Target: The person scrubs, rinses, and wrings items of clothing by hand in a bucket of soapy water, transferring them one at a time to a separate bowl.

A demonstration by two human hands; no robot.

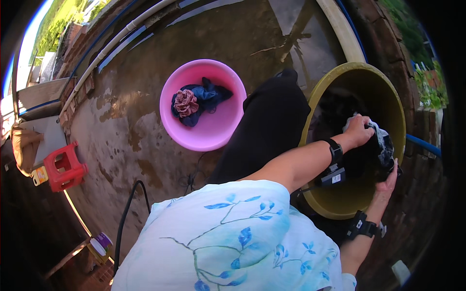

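Observation:
Inside the olive-yellow tub (325, 198) at the right, my left hand (359, 131) pinches a dark, wet cloth (382, 143) with whitish suds on it. My right hand (387, 178) grips the lower end of the same cloth near the tub's right side. Darker material (335, 106) lies deeper in the tub; its form is hard to make out. Both wrists wear black straps with small devices.
A pink basin (223, 131) holding navy cloth and pink ruffled fabric stands left of my dark-clad knee (267, 121). Farther left are a red stool (65, 172), a yellow container (40, 175) and white pipe along bricks. A black hose curves near my left side.

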